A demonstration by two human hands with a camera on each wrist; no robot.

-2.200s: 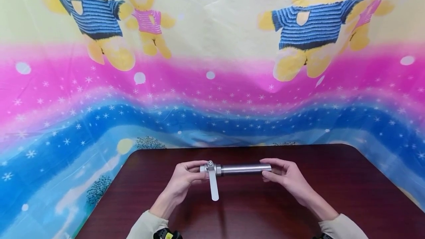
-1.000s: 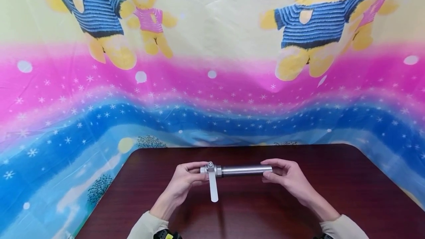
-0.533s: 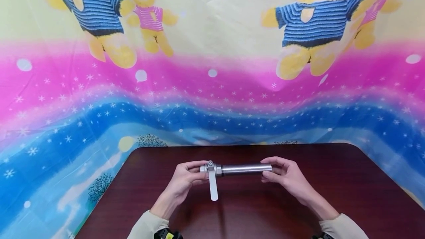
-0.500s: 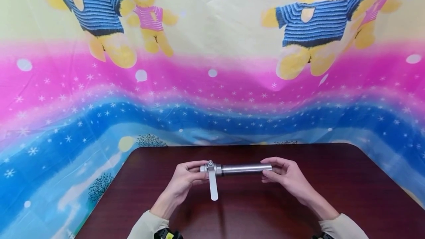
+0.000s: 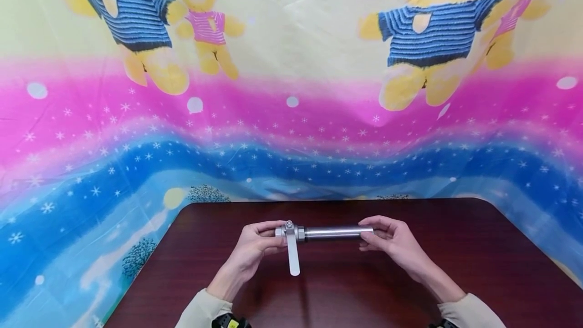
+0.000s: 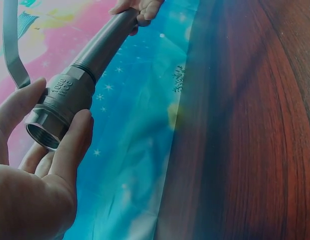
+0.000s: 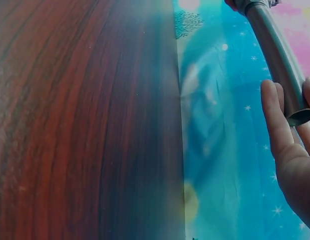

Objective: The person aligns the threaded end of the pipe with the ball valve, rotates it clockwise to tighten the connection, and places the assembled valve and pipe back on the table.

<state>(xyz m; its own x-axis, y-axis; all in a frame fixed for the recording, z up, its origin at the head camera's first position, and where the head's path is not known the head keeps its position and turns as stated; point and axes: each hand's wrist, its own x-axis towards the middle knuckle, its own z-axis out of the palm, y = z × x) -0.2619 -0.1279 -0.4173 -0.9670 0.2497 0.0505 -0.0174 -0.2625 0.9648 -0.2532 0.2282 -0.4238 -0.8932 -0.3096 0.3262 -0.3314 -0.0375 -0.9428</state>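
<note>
A steel ball valve [image 5: 289, 232] with a long flat lever handle [image 5: 293, 257] is joined to a steel pipe [image 5: 337, 232]. Together they are held level above the table. My left hand [image 5: 248, 252] pinches the valve body near its open threaded end, thumb on the near side; raised lettering shows on the body [image 6: 62, 90] in the left wrist view. My right hand [image 5: 398, 244] pinches the far end of the pipe between thumb and fingers. In the right wrist view, the pipe's open end [image 7: 300, 117] faces out past those fingers. The lever points toward me, crosswise to the pipe.
A dark red-brown wooden table [image 5: 346, 292] lies beneath both hands. Behind it and at its sides hangs a printed cloth [image 5: 291, 125] with bears and snowflakes. A dark device with a yellow patch [image 5: 232, 323] is strapped at my left wrist.
My right thumb has shifted slightly up on the pipe's end. The valve, pipe and left hand stay practically where they were; the view has tilted a little.
</note>
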